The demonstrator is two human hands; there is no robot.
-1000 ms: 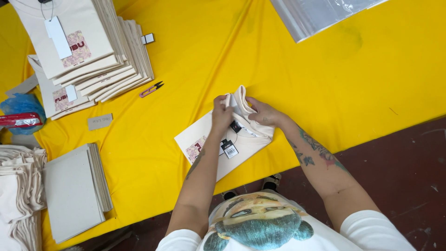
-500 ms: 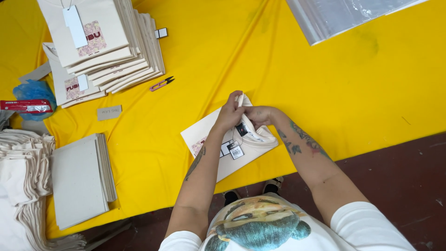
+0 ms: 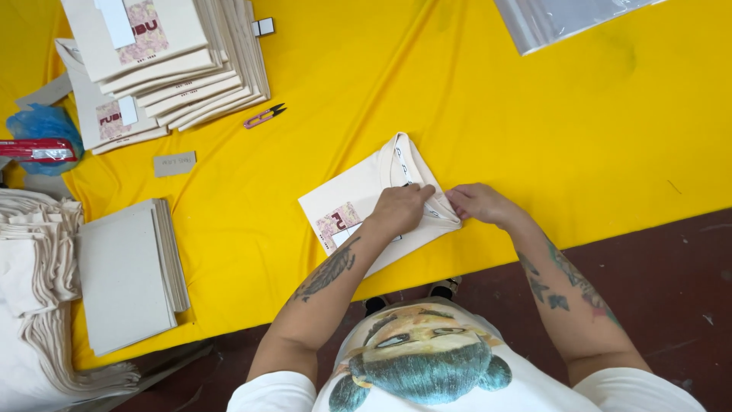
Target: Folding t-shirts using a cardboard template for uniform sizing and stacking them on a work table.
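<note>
From my feed, far left there's a heap of cream cloth (image 3: 30, 305) with grey cardboard sheets (image 3: 130, 271) beside it; up top-left a stack of folded shirts (image 3: 175, 69) and small purple snips (image 3: 264, 116) on the yellow table (image 3: 534, 137); mid-near sits the folded cream shirt (image 3: 358, 202); left hand (image 3: 400, 210) presses it, fingers curled; right hand (image 3: 480, 204) pinches its right corner.

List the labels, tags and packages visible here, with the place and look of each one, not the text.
Printed patch: on the folded cream shirt under the left hand; pinkish square.
White hang tag: on the top shirt of the stack, upper left; rectangular.
Grey card label: lying alone on the yellow cloth.
Clear plastic bags: top right.
</note>
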